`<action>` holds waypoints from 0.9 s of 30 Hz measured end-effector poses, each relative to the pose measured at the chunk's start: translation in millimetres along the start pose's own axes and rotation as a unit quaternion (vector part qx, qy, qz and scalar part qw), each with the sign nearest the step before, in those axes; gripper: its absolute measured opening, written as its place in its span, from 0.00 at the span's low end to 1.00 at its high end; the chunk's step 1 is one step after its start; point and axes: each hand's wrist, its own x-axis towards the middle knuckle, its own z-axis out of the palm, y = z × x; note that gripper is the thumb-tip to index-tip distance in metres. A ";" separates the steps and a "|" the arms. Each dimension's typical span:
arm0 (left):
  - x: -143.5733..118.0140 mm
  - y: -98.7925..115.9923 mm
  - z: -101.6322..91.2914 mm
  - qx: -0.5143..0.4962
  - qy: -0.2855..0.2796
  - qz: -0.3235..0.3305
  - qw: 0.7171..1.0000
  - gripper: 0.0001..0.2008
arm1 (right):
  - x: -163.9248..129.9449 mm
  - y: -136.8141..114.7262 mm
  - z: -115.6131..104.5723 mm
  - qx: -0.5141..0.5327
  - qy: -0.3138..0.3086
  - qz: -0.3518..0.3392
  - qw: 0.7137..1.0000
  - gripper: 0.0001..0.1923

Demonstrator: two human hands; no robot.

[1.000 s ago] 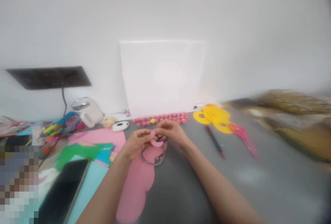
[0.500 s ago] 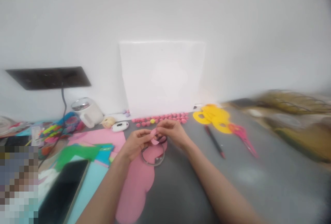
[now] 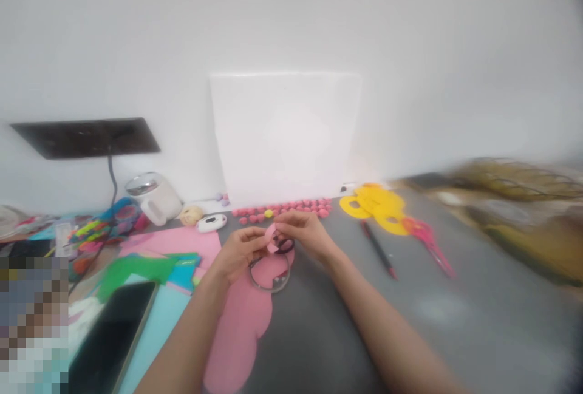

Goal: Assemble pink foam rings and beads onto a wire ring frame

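The left hand point(image 3: 239, 252) and the right hand point(image 3: 304, 231) both pinch a small pink paper ring point(image 3: 272, 238) between them (left hand slightly nearer), just above a metal ring point(image 3: 269, 275) on the table point(image 3: 410, 315).

Open grey counter point(image 3: 455, 315) toward the front right corner, room there to pass. Hemmed in at the left edge by coloured paper sheets point(image 3: 150, 263) and a dark phone point(image 3: 112, 336). Blocked along the back edge by a row of pink beads point(image 3: 291, 207) and a leaning white board point(image 3: 285, 136). Narrowed rightward by yellow cutouts point(image 3: 376, 204), a pen point(image 3: 378, 249) and pink scissors point(image 3: 428, 242).
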 end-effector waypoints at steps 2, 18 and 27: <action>-0.7 1.2 1.1 0.007 -0.007 0.001 1.000 0.09 | -1.0 -1.9 1.1 -0.015 -0.009 -0.006 1.000 0.12; -0.5 1.9 4.2 0.015 0.015 0.028 0.999 0.11 | -1.4 -7.6 -0.2 -0.027 -0.009 0.016 0.999 0.15; -2.2 2.9 10.0 0.071 0.030 0.104 0.992 0.13 | -0.5 -4.3 -1.2 0.004 -0.012 0.013 1.000 0.13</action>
